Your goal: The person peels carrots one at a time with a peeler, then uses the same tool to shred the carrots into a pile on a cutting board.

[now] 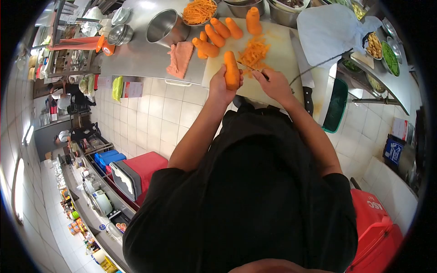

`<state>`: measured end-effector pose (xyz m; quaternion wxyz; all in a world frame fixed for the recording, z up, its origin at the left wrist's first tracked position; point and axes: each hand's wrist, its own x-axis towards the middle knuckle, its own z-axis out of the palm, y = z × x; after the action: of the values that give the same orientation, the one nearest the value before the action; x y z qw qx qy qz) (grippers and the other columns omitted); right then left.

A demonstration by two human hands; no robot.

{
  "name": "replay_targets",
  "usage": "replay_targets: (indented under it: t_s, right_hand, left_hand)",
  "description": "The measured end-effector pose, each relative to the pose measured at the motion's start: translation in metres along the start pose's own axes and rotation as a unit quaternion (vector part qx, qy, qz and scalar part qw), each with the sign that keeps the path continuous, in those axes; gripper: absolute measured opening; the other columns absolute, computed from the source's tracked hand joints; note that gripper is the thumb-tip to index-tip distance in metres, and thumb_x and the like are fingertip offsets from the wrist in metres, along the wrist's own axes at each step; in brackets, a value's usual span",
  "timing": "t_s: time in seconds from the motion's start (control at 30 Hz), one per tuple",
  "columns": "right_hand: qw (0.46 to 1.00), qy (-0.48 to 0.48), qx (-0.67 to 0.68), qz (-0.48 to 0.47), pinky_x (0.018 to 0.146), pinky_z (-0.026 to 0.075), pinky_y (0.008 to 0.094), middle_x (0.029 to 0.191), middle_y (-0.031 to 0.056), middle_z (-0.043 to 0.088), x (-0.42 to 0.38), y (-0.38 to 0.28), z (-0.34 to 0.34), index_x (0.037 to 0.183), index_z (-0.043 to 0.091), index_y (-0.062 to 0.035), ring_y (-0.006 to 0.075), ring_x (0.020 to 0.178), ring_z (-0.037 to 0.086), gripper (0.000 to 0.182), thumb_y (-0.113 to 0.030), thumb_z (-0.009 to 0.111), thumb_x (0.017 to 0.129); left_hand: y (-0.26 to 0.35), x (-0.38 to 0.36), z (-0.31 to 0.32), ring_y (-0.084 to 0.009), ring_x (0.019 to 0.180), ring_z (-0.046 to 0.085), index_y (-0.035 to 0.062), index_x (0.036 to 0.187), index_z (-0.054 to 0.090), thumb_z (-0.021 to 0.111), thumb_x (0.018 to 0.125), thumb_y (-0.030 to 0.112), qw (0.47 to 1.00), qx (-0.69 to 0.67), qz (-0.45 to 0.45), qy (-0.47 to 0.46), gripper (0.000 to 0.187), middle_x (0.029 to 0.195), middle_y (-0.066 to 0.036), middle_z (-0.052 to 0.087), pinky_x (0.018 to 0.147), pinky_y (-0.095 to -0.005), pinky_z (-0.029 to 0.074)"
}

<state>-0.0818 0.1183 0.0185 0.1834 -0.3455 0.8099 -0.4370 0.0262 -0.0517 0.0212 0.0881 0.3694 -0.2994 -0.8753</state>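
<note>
- Steel worktop [136, 61] stretching out past the fingers of the left hand [223, 87], hard and dully shiny; pale square floor tiles [154, 100] below.
- Curled firmly round the lower part of a carrot [231, 66], those same left fingers; thick, smooth, blunt at the top, tilted with the upper end free, apparently to leave bare surface facing the blade.
- Closed round a dark handle, with little gap showing, the fingers of the right hand [276, 85]; slim blade [248, 67] angled across towards the carrot, probably gripped close for control. Hard to tell whether knife or peeler, or whether touching.
- Just beyond and between both sets of fingers, on a flat white cutting board [280, 45], a loose heap of carrot shavings [254, 53], thin and ragged.
- Farther out past the left fingertips, a cluster of whole carrots [220, 28], tapering and smooth, likely grouped for easy reach.
- Left of the left fingers, a crumpled pink cloth [180, 59], soft and rough-napped, perhaps handy for wiping; beyond, a deep round steel bowl [167, 28].
- Right of the right fingers, a big knife [308, 95], black-handled, broad-bladed, perhaps laid aside for safety.
</note>
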Motion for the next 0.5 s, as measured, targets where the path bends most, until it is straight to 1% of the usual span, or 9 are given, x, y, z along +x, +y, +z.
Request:
replay_targets:
  t_s: [0.03,0.07,0.13,0.17,0.23,0.27,0.33,0.43,0.5]
  right_hand:
    - [0.999,-0.011,0.025,-0.018,0.063,0.049,0.0489,0.073,0.0209,0.065,0.0,-0.001,-0.003,0.083,0.067,-0.0041,0.041,0.07,0.064,0.043,-0.046,0.062,0.092]
    - [0.998,-0.025,0.052,-0.031,0.062,0.049,0.0486,0.072,0.0208,0.064,-0.005,-0.002,-0.003,0.083,0.067,-0.0041,0.041,0.069,0.064,0.043,-0.046,0.062,0.092]
    - [0.996,-0.046,0.029,-0.077,0.061,0.049,0.0478,0.07,0.0201,0.064,-0.013,-0.02,-0.002,0.083,0.067,-0.0042,0.0409,0.067,0.064,0.043,-0.046,0.061,0.092]
    - [0.993,-0.053,0.015,-0.101,0.06,0.049,0.0474,0.069,0.0198,0.064,-0.012,-0.026,-0.004,0.082,0.067,-0.0042,0.0408,0.066,0.063,0.043,-0.046,0.061,0.092]
    - [0.995,-0.037,0.023,-0.094,0.06,0.048,0.0472,0.069,0.0196,0.064,-0.002,-0.02,-0.005,0.079,0.066,-0.0038,0.0407,0.065,0.063,0.046,-0.047,0.061,0.091]
    - [0.995,-0.033,0.03,-0.089,0.06,0.048,0.0471,0.069,0.0194,0.063,0.004,-0.015,-0.001,0.077,0.066,-0.0036,0.0407,0.065,0.063,0.047,-0.048,0.061,0.091]
    - [0.998,-0.031,0.014,-0.044,0.059,0.048,0.0463,0.068,0.0203,0.063,0.03,0.01,0.006,0.076,0.066,-0.003,0.0394,0.064,0.063,0.05,-0.051,0.061,0.091]
    - [1.0,-0.012,0.002,-0.003,0.059,0.048,0.0458,0.066,0.0212,0.061,0.048,0.031,0.007,0.075,0.065,-0.0009,0.038,0.063,0.062,0.053,-0.052,0.061,0.091]
    - [0.999,0.002,-0.021,0.028,0.058,0.047,0.0455,0.065,0.0216,0.06,0.05,0.035,0.005,0.074,0.064,0.0007,0.037,0.062,0.062,0.056,-0.052,0.06,0.091]
  left_hand:
    - [0.0,-0.001,-0.003,-0.0308,0.089,0.062,0.0046,0.124,0.051,0.036,0.105,0.039,1.0,0.008,0.0,-0.026,0.041,0.106,-0.019,0.062,0.076,-0.0415,0.052]
    - [-0.003,-0.003,-0.007,-0.0302,0.088,0.061,0.0049,0.124,0.051,0.036,0.105,0.039,1.0,0.005,-0.002,0.004,0.041,0.104,-0.018,0.062,0.076,-0.0407,0.052]
    - [-0.006,-0.004,0.003,-0.0291,0.085,0.061,0.0056,0.124,0.051,0.036,0.106,0.038,0.999,0.001,-0.008,0.053,0.04,0.102,-0.017,0.061,0.074,-0.039,0.051]
    - [-0.006,-0.002,0.009,-0.0288,0.083,0.061,0.0057,0.125,0.049,0.036,0.106,0.039,0.999,-0.012,-0.007,0.051,0.04,0.101,-0.017,0.062,0.073,-0.0399,0.051]
    - [-0.007,-0.008,0.012,-0.0281,0.08,0.061,0.0059,0.126,0.047,0.037,0.106,0.039,0.998,-0.039,-0.004,0.054,0.041,0.099,-0.017,0.062,0.07,-0.0415,0.051]
    - [-0.006,-0.013,0.007,-0.0278,0.08,0.061,0.0058,0.126,0.048,0.037,0.106,0.039,0.999,-0.016,-0.016,0.028,0.041,0.099,-0.017,0.062,0.07,-0.0403,0.05]
    - [-0.003,-0.016,-0.003,-0.0273,0.081,0.059,0.0055,0.126,0.049,0.036,0.106,0.039,0.998,0.033,-0.039,-0.032,0.042,0.1,-0.017,0.061,0.07,-0.0379,0.05]
    - [-0.009,-0.029,-0.008,-0.027,0.081,0.06,0.0052,0.127,0.049,0.036,0.105,0.04,0.994,0.082,-0.037,-0.065,0.043,0.1,-0.017,0.061,0.07,-0.0372,0.05]
    - [-0.007,-0.031,-0.006,-0.0266,0.079,0.06,0.0037,0.126,0.048,0.036,0.106,0.041,0.994,0.084,-0.036,-0.063,0.043,0.099,-0.017,0.061,0.067,-0.0373,0.051]
